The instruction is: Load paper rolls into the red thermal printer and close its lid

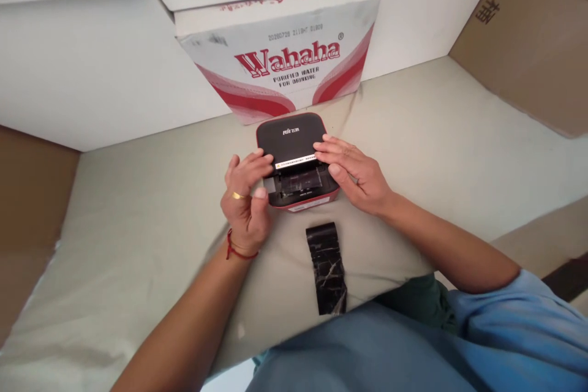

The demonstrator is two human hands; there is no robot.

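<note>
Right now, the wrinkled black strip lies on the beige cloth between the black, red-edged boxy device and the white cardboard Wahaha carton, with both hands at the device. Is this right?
Not quite: in the head view, the black strip lies on the person's side of the device, not between it and the carton. The rest is right.

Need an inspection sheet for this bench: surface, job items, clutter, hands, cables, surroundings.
Surface: pale covering, creased in places.
Job's things: black-and-red device, dark film showing in its near-side opening; black strip lying in front, creased, far end apparently rolled.
Clutter: Wahaha water carton standing right behind the device.
Left hand: open, fingers at the device's left edge.
Right hand: open, fingers over its right edge.
Cables: nothing seen.
Surroundings: white boxes behind, brown cardboard at both sides.
</note>
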